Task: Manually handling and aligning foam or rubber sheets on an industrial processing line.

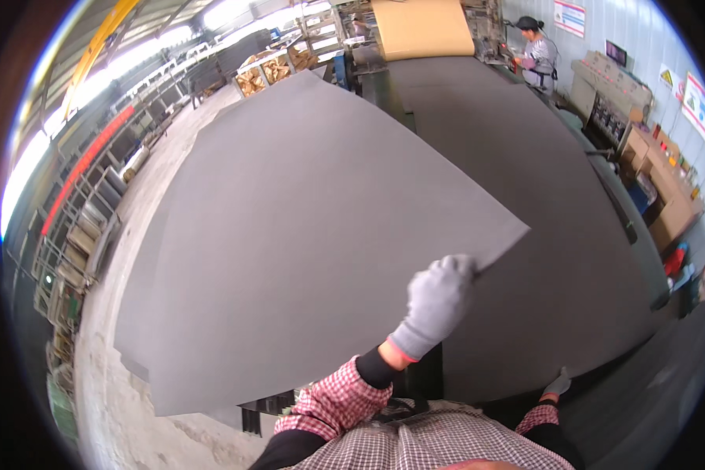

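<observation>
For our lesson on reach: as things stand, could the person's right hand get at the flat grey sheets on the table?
Probably yes. The right hand hangs low beside the table's near edge, holding nothing visible, with the flat sheets just ahead and nothing between. The left hand grips the lifted sheet, which is off to the left.

My left hand (439, 301) hides the near right corner of the grey sheet (305, 251) it grips. My right hand (558, 384) is mostly hidden behind my checked sleeve (536, 415). The far person (536, 55) is too small to make out.
</observation>
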A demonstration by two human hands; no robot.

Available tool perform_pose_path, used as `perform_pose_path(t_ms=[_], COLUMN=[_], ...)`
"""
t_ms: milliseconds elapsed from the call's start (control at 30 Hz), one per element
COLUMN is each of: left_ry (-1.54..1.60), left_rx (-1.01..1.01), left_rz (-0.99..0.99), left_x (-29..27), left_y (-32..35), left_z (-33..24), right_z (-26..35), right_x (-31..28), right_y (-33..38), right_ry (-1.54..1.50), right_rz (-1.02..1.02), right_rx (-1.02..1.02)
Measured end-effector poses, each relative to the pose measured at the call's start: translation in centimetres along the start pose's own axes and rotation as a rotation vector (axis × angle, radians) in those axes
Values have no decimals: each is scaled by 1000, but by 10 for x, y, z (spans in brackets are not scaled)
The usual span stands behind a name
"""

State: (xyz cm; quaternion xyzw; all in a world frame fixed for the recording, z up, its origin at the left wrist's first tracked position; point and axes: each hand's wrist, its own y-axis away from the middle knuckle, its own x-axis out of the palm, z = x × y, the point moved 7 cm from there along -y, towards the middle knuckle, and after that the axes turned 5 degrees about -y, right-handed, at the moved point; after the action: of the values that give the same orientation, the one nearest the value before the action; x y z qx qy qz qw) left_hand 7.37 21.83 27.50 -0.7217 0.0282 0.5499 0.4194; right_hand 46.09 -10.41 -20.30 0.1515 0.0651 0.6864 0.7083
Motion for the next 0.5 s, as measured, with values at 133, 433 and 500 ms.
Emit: perform_pose_path(t_ms=[133, 433, 500], left_ry=[612, -833, -681], left_rx=[75, -1225, -1531], left_rz=[229, 106, 259], left_x=[-3, -238, -261], left_y=[56, 438, 513], left_z=[-9, 426, 464], right_z=[-17, 14, 0], right_x=[-26, -31, -47], right_y=[-19, -15, -47], right_ry=[37, 397, 352], right_rz=[67, 147, 137], right_rx=[95, 1, 116])
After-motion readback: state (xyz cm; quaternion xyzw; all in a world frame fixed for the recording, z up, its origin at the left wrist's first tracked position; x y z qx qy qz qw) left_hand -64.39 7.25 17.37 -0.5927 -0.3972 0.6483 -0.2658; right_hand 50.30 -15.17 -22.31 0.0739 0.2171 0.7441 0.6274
